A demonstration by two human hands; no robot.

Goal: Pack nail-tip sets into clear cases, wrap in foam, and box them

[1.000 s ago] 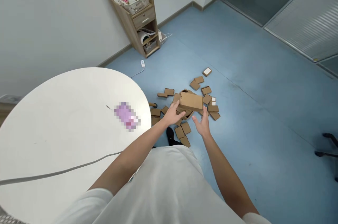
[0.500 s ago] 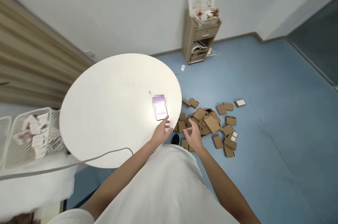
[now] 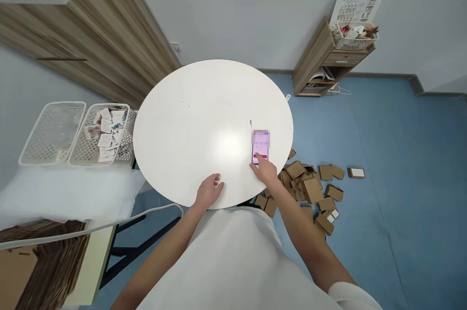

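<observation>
A phone with a lit pink screen lies on the round white table, near its right edge. My right hand reaches over the table's rim and its forefinger touches the lower end of the phone's screen; the other fingers are curled in. My left hand rests on the near edge of the table, fingers loosely bent, holding nothing.
A heap of small brown cardboard boxes lies on the blue floor right of the table. Two white mesh baskets, one with paper cards, stand on a white-covered surface at left. A wooden cabinet stands by the far wall. Flat cardboard lies lower left.
My view has swung left from the floor to the table. Both hands left the large cardboard box on the floor; the right now touches the phone, the left rests on the table edge.
</observation>
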